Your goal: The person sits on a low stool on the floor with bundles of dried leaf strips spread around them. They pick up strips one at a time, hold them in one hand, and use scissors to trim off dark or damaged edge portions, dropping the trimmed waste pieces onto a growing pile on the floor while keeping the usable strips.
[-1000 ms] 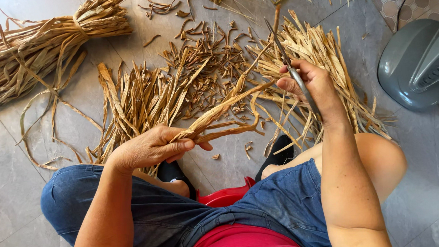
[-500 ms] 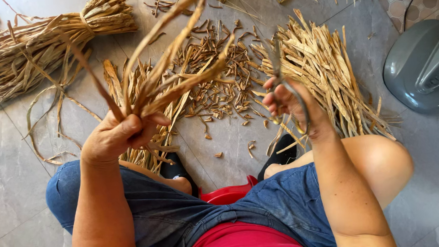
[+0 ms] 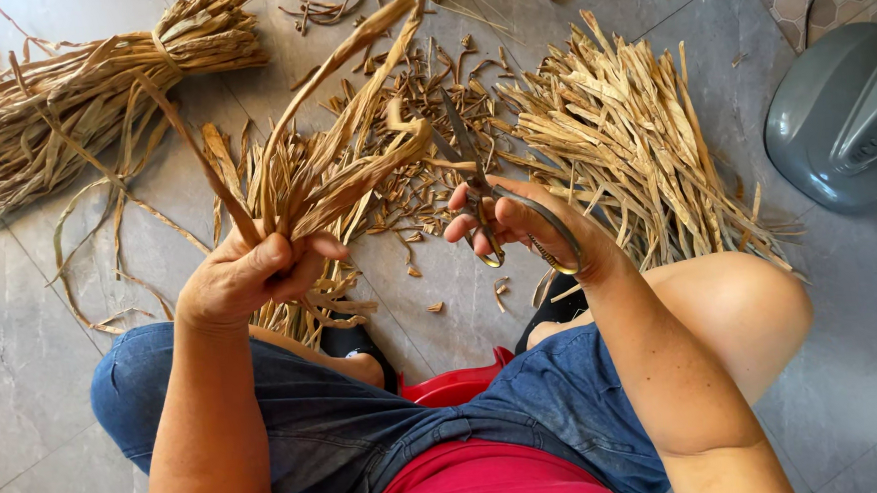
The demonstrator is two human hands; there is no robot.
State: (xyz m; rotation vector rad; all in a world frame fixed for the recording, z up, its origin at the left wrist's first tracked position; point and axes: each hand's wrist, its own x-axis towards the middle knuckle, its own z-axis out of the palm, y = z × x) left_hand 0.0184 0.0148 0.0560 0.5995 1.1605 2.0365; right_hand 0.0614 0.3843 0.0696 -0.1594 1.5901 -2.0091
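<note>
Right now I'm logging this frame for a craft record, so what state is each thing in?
left hand: closed around a bunch of dried strips
bunch of dried strips: held up, fanned out
right hand: gripping scissors
scissors: blades at a strip end
tied bundle: lying bound on the floor
loose pile: spread unbound

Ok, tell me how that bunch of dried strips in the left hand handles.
The bunch of dried strips likely feels light and papery. The strips curl and droop above the left hand, so probably floppy rather than stiff. Snipped bits littering the floor suggest they are brittle.
</note>
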